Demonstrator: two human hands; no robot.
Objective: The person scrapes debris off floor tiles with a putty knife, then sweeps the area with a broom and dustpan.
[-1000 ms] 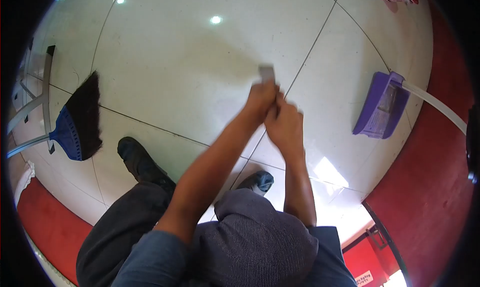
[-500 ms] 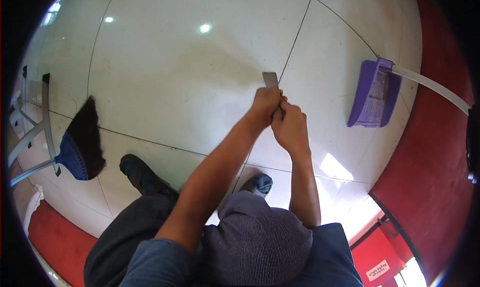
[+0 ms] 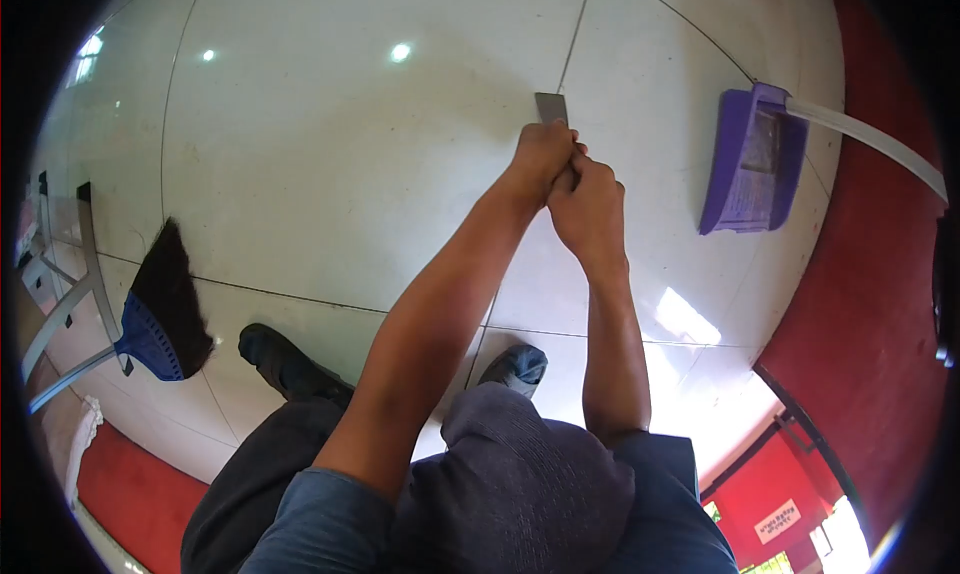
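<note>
A flat metal scraper blade (image 3: 551, 107) sticks out beyond my hands, against the pale tiled floor (image 3: 330, 164). My left hand (image 3: 545, 152) is closed around the scraper close to its blade. Just behind it, on the side nearer my body, my right hand (image 3: 588, 206) is closed too, wrapped round the tool's handle, which the fingers mostly hide. The two hands touch each other, and both arms are stretched forward.
A purple dustpan (image 3: 729, 164) with a pale handle stands at the right beside a red surface (image 3: 880, 264). At the left are a blue broom (image 3: 150, 339) with dark bristles and a metal-legged frame (image 3: 88, 234). My shoes (image 3: 285, 362) are below.
Both hands have moved forward, away from my body, with the scraper still held. The view has tilted slightly, so the broom sits lower and the dustpan higher.
</note>
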